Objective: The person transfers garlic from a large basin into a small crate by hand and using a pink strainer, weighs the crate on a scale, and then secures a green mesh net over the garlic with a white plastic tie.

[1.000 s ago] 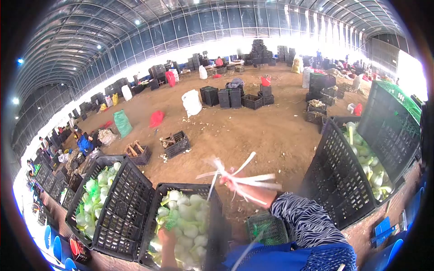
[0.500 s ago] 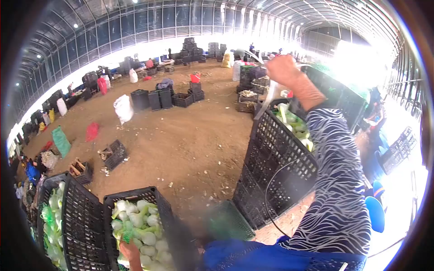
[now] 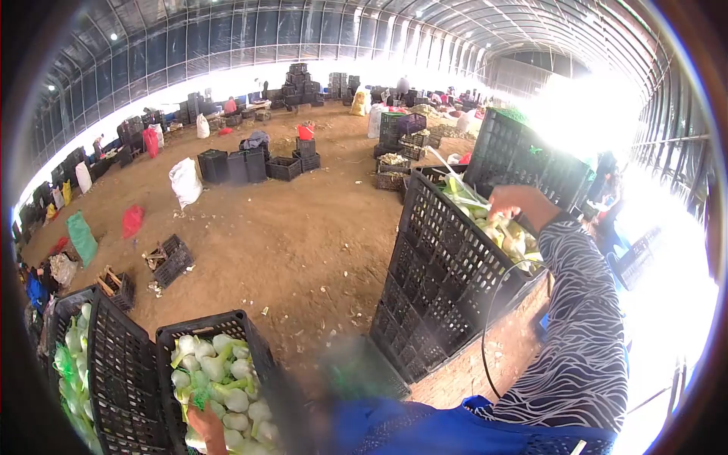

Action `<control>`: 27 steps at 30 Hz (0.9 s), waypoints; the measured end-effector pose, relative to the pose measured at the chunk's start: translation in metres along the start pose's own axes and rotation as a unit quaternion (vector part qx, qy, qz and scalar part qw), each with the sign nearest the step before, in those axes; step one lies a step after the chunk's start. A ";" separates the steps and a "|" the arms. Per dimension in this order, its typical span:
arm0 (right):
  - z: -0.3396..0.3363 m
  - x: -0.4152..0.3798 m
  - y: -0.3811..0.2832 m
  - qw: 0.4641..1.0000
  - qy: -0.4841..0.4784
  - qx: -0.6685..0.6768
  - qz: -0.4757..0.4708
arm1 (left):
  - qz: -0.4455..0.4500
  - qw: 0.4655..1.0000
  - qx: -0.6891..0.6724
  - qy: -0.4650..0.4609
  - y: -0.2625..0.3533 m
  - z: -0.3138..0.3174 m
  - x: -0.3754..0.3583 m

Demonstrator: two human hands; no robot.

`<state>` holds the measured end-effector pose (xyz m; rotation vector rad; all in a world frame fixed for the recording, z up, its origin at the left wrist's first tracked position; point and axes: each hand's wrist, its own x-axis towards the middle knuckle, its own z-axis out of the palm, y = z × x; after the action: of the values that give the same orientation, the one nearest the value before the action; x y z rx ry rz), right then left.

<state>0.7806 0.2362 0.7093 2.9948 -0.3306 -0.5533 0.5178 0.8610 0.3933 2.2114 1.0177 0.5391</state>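
My right hand (image 3: 509,203) is closed over the top of a tall stack of black crates (image 3: 447,254), its fingers round a pale translucent strip (image 3: 462,188). Below it lie white-and-green bulbs (image 3: 512,239) in the top crate. At the lower left, my left hand (image 3: 205,421) reaches into another black crate (image 3: 254,334) full of white bulbs (image 3: 235,400). It touches a bit of green netting (image 3: 201,396) there; its fingertips are partly hidden among the bulbs.
Left of that crate stands another black crate (image 3: 125,379) with netted bulbs beside it. A thin dark cable (image 3: 485,341) hangs by the stack. On the dirt floor are a white sack (image 3: 184,182), black bins (image 3: 246,165) and a red bucket (image 3: 305,131). People sit farther off.
My right hand has come down from above the stack to the bulbs, bringing the strip with it. The view has shifted slightly; my left hand stays in the lower left crate.
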 end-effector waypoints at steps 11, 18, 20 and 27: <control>-0.084 -0.022 -0.170 0.976 0.141 -0.140 -0.084 | 0.106 0.994 -0.021 0.031 -0.031 0.008 0.004; -0.006 -0.049 -0.378 0.722 0.311 0.000 -0.618 | 0.118 0.991 -0.005 0.068 -0.025 0.010 0.001; 0.051 -0.118 -0.413 0.618 0.147 0.138 -0.760 | 0.095 0.993 -0.013 0.062 -0.027 0.008 -0.001; 0.151 -0.287 -0.419 -0.022 -0.359 0.432 -0.827 | 0.119 0.989 -0.027 0.086 -0.049 0.018 0.002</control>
<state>0.5471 0.7028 0.6185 -0.0448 -1.6568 0.7675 0.5037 0.8806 0.3466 2.2829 0.8156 0.8681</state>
